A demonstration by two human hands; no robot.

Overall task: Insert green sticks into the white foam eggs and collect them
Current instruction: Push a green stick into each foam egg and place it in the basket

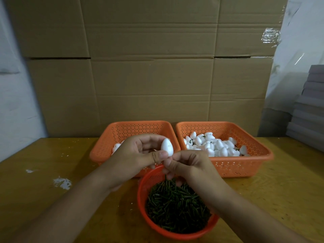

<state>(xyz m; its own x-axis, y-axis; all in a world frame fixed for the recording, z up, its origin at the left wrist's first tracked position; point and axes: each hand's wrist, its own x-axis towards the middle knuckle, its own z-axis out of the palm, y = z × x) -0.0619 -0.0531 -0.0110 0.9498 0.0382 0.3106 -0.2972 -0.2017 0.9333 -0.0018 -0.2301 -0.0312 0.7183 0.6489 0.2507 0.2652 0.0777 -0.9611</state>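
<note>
My left hand (140, 153) pinches a white foam egg (167, 147) between thumb and fingers, held upright above the table. Right beside it, my right hand (185, 163) has its fingers curled just under the egg; a thin green stick (165, 176) shows below those fingers. Beneath both hands stands a round orange basket (142, 204) holding a heap of green sticks (177, 206). The left orange basket (108, 141) holds a few plain eggs (116, 147), mostly hidden by my left hand. The right orange basket (245, 165) holds several eggs (215, 144), some with green stubs showing.
All three baskets sit on a yellow wooden table (52, 172) with white foam crumbs (62, 183) at the left. A wall of cardboard boxes (149, 67) stands close behind. Grey stacked boards (310, 111) rise at the far right.
</note>
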